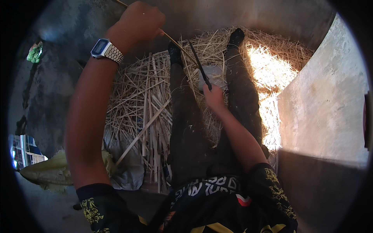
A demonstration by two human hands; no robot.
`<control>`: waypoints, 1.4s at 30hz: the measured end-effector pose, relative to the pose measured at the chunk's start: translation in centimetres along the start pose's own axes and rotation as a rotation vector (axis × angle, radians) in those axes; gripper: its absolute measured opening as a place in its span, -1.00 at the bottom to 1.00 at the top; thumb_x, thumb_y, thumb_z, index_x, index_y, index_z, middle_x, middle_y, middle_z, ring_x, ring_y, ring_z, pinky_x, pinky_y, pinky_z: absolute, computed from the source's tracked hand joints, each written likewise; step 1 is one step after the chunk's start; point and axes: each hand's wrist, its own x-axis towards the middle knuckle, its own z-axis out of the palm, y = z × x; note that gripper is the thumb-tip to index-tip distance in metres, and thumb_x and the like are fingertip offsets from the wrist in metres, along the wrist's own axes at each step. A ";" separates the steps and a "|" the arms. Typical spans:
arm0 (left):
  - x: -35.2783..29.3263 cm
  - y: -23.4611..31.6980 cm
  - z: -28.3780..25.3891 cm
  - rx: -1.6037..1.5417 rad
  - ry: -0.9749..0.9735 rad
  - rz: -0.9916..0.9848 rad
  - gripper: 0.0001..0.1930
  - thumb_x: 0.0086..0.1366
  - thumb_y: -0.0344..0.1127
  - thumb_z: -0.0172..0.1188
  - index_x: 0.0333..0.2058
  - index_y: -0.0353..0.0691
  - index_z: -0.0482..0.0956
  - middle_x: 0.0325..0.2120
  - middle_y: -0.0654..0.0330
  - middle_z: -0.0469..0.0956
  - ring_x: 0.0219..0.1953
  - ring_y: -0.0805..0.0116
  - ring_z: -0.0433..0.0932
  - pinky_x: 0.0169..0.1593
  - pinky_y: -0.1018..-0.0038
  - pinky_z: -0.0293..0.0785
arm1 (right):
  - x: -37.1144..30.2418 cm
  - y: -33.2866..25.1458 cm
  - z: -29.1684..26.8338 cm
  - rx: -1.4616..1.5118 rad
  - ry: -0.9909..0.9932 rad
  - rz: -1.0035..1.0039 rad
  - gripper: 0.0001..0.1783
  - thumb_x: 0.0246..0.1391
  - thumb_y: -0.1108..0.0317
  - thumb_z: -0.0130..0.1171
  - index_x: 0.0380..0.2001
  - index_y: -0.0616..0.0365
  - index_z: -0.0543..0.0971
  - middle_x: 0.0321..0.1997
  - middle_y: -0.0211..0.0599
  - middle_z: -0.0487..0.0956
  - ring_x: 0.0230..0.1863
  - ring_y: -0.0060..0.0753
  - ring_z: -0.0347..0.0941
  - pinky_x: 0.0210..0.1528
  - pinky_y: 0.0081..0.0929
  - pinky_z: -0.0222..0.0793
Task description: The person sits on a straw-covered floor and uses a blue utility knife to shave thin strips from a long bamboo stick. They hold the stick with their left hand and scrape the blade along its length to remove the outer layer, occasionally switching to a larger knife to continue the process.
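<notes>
My left hand (140, 21), with a metal-banded watch (106, 51) on its wrist, is raised at the upper left and closed around a thin bamboo strip (173, 41). The strip slants down to the right, its lower end close to a knife. That knife (199, 62) has a long, narrow dark blade pointing up and away. Its handle end is in the closed fingers of my right hand (214, 98), which is between my legs. Whether blade and strip touch, I cannot tell. A pale grey flat piece (214, 75) lies behind the knife.
My legs (190, 128) stretch forward over a thick bed of pale shavings (268, 64). To their left lie several split bamboo strips (153, 120), near a grey plastic sheet (130, 174) and a yellow-green sack (48, 169). A concrete wall (326, 101) rises on the right.
</notes>
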 end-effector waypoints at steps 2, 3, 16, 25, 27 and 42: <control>0.1 0.0 -0.2 0.034 -0.024 0.000 -0.65 0.20 0.04 0.34 -0.51 -0.14 0.70 -0.55 0.13 0.64 -0.40 0.09 0.68 -0.31 0.21 0.55 | 0.7 1.7 1.1 -0.239 -0.078 0.187 -0.56 0.15 0.09 0.17 -0.37 0.38 0.63 -0.39 0.11 0.66 -0.31 0.13 0.64 -0.19 -0.06 0.51; 0.1 0.1 0.0 0.038 0.007 0.009 -0.65 0.20 0.04 0.34 -0.51 -0.14 0.70 -0.55 0.12 0.64 -0.40 0.09 0.68 -0.31 0.21 0.55 | 0.5 0.7 0.5 -0.252 -0.061 0.202 -0.54 0.13 0.07 0.18 -0.34 0.38 0.65 -0.33 0.16 0.66 -0.24 0.22 0.63 -0.11 -0.01 0.51; 1.0 2.0 -2.0 0.156 -0.079 -0.068 -0.69 0.11 0.06 0.39 -0.51 -0.06 0.74 -0.51 0.22 0.69 -0.39 0.23 0.69 -0.32 0.31 0.46 | -3.6 -13.4 -4.8 0.445 0.226 -0.304 -0.69 0.28 0.23 0.19 -0.47 0.24 0.57 -0.70 -0.48 0.43 -0.65 -0.66 0.30 -0.54 -0.50 0.25; 2.0 1.4 -2.2 0.135 -0.171 -0.091 -0.64 0.11 0.12 0.39 -0.47 -0.06 0.75 -0.47 0.21 0.70 -0.34 0.23 0.69 -0.32 0.31 0.46 | 1.0 4.1 1.3 -0.196 -0.085 0.262 -0.55 0.05 0.11 0.24 -0.36 0.41 0.67 -0.37 0.19 0.68 -0.19 0.21 0.64 -0.10 -0.06 0.50; 1.8 1.6 -2.3 0.124 -0.183 -0.108 -0.64 0.12 0.13 0.38 -0.47 -0.07 0.76 -0.47 0.20 0.70 -0.33 0.22 0.70 -0.32 0.30 0.46 | 2.0 4.8 2.6 -0.159 -0.048 0.316 -0.57 0.05 0.14 0.24 -0.33 0.43 0.67 -0.37 0.18 0.68 -0.17 0.15 0.66 -0.09 -0.08 0.49; -0.7 0.4 1.1 0.057 -0.156 -0.204 -0.62 0.20 0.07 0.36 -0.44 -0.17 0.73 -0.50 0.12 0.70 -0.35 0.10 0.73 -0.30 0.24 0.59 | -2.0 -3.3 1.2 -0.084 -0.041 -0.080 -0.66 0.15 0.16 0.18 -0.40 0.29 0.54 -0.58 0.03 0.55 -0.50 0.10 0.55 -0.38 -0.09 0.41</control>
